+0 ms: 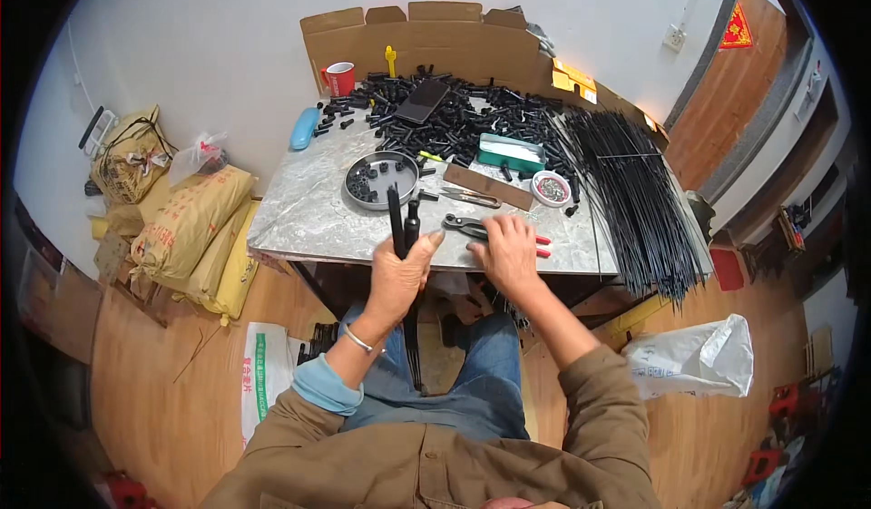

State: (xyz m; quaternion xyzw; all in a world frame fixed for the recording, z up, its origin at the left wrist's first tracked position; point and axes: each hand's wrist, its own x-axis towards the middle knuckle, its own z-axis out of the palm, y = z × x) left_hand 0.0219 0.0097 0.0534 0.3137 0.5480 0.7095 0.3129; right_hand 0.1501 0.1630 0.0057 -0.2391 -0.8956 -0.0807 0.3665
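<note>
My left hand (pixel 399 278) is closed around a bundle of thin black rods (pixel 396 219). Among them stands a thicker black tube-like piece (pixel 413 223), and the rods' lower ends hang between my knees. Palm down at the table's front edge, my right hand (pixel 510 253) has its fingers bent over the pliers (pixel 464 226). The black jaws point left and the red handle ends stick out on the right; the middle is hidden by my hand. Just behind lie small scissors (pixel 472 198) and a flat brown strip (pixel 490 185).
On the marble-patterned table (pixel 299 210) are a round metal tin (pixel 349 182), a heap of black tubular parts (pixel 454 132), a phone (pixel 423 101), a teal box (pixel 511 152), a white dish (pixel 551 189) and a red mug (pixel 340 79). Black rods (pixel 635 200) overhang the right edge. Sacks (pixel 195 228) stand left.
</note>
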